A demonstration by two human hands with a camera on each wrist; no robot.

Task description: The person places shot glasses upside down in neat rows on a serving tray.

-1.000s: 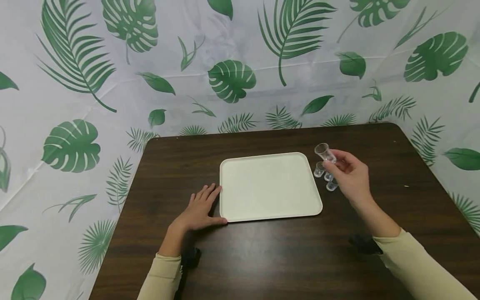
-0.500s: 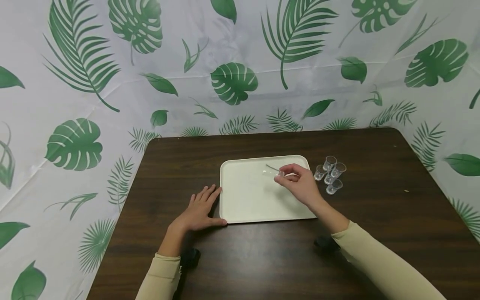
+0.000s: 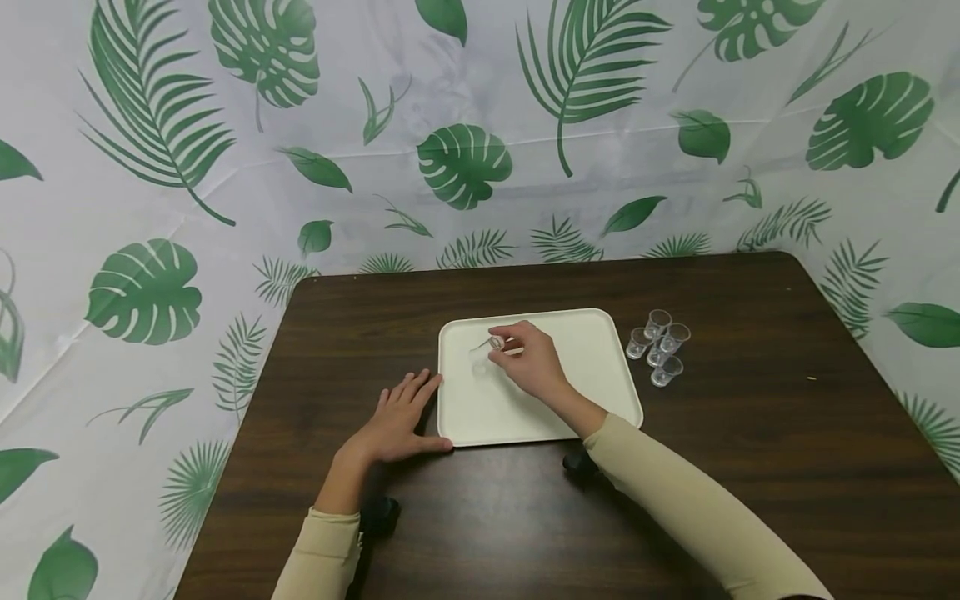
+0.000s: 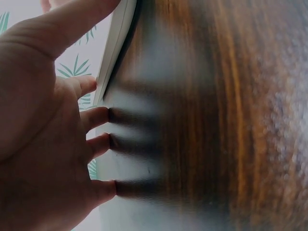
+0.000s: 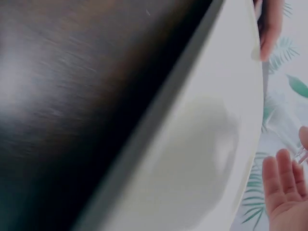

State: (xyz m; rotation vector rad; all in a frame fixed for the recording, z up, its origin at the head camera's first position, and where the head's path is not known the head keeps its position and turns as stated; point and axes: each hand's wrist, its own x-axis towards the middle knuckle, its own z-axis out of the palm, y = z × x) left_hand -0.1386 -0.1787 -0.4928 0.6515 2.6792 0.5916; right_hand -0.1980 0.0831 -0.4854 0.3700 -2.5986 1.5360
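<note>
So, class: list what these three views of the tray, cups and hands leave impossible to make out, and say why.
- Head view: whether the cup in the right hand touches the tray; clear, small, fingers cover it.
- Right wrist view: the cup is cut off by the edge; motion blur.
- Left wrist view: the left hand fills the frame; the table is blurred.

A tray [image 3: 600,367] lies mid-table [image 3: 750,467], with four small cups [image 3: 660,346] clustered just right of its far right corner, the left hand [image 3: 397,421] flat at its near left corner, and the right hand [image 3: 528,362] over its far left part, holding a cup [image 3: 491,343].
</note>
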